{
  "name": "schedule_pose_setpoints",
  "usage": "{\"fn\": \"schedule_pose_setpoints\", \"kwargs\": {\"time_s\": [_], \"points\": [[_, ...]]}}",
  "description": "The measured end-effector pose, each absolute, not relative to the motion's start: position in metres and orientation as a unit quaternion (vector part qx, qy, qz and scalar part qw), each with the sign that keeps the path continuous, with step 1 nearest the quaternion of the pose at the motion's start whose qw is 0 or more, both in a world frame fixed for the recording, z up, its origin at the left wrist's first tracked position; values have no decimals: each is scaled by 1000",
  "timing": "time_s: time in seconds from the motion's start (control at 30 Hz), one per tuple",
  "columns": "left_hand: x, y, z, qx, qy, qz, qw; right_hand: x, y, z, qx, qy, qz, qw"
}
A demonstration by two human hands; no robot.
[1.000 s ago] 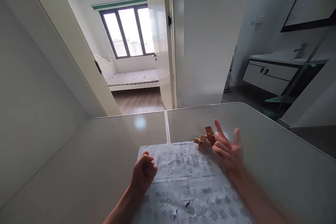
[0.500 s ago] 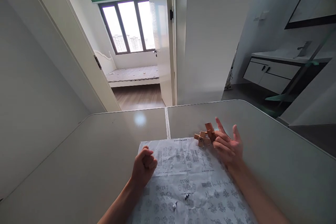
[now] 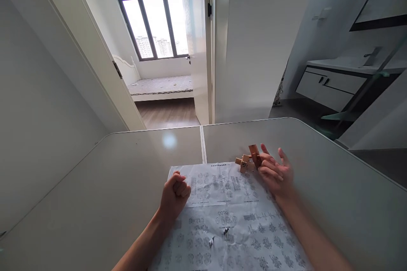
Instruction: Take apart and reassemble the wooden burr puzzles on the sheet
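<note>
My left hand (image 3: 176, 190) is curled into a fist at the left edge of a printed paper sheet (image 3: 219, 207), with nothing showing in it. At the sheet's upper right, my right hand (image 3: 276, 172) has two fingers stretched out. Its other fingers are bent together against a reddish-brown wooden puzzle piece (image 3: 255, 156), whose near end they partly cover. Touching that piece on its left is a cluster of light wooden puzzle blocks (image 3: 243, 163), one with a dark mark. The paper carries rows of small puzzle drawings and has small tears near its middle.
The grey table (image 3: 127, 186) has a pale seam (image 3: 203, 144) and rounded far corners. Beyond it are an open door (image 3: 197, 51), a bed (image 3: 162, 87) under a window, and a washbasin cabinet (image 3: 330, 84) at the right.
The view has tipped slightly downward. My right hand's outstretched fingers have bent in a little, and the reddish-brown piece has tilted slightly. My left fist keeps its shape.
</note>
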State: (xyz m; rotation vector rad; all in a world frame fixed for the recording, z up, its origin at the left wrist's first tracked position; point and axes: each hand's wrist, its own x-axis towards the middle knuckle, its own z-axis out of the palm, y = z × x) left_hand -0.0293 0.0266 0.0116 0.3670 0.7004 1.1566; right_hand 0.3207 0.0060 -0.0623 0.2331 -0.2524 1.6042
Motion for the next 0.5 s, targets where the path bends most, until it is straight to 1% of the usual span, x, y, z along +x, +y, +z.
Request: {"fn": "schedule_pose_setpoints", "kwargs": {"time_s": [0.2, 0.5], "points": [[-29, 26, 14, 182, 325, 525, 765, 324, 10, -68, 124, -150, 740, 644], [-30, 28, 15, 185, 317, 535, 761, 324, 9, -65, 124, -140, 750, 635]]}}
